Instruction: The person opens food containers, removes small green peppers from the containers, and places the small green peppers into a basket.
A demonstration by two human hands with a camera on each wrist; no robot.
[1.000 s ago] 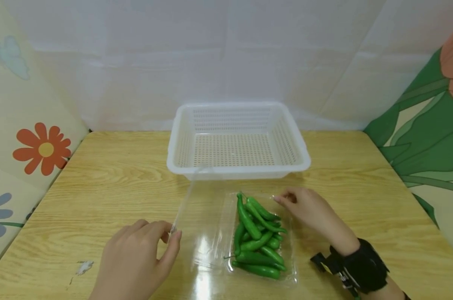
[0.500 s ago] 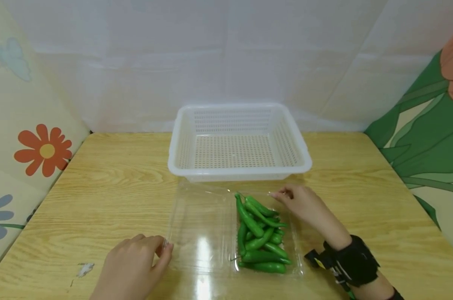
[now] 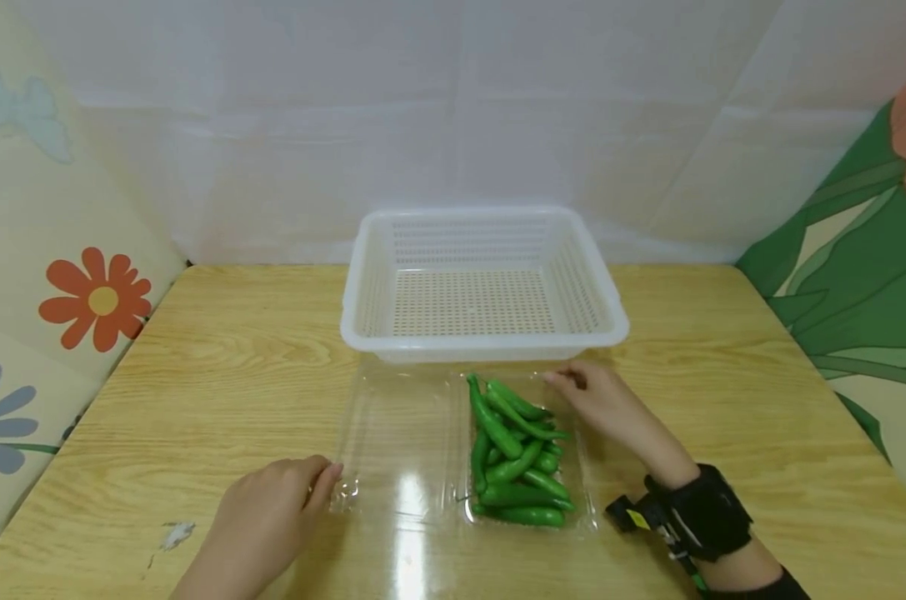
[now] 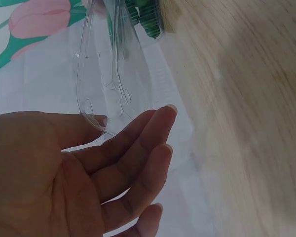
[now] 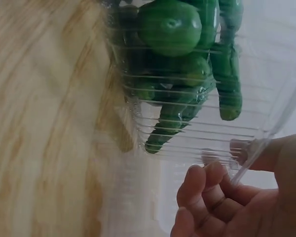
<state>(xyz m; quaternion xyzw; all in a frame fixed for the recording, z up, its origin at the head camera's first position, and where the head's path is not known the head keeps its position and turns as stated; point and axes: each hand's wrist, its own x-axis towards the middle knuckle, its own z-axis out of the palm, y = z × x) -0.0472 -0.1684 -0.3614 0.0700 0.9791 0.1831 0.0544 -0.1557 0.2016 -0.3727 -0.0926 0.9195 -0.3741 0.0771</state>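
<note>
A clear plastic hinged box lies unfolded on the table, its lid (image 3: pixel 396 425) to the left of the half filled with green chili peppers (image 3: pixel 518 492). My left hand (image 3: pixel 265 512) pinches the lid's outer left edge; in the left wrist view, thumb and index finger (image 4: pixel 121 136) meet at that edge while the other fingers are loosely bent. At the far right corner of the filled half, my right hand (image 3: pixel 610 408) pinches the rim. The right wrist view shows the peppers (image 5: pixel 170 29) through the ribbed side wall (image 5: pixel 202 143), with the thumb over the rim.
Just behind the box stands a white slotted plastic basket (image 3: pixel 486 342) with nothing in it. A white cloth (image 3: pixel 453 117) hangs behind the wooden table (image 3: pixel 220 358). Flower-printed panels (image 3: pixel 96 300) flank the table, and its surface has a chipped spot (image 3: pixel 177 535) at the front left.
My left hand has lowered the lid from a raised tilt until it lies nearly flat, moving slightly left. The right hand keeps its grip on the corner, and the box has shifted slightly away from me.
</note>
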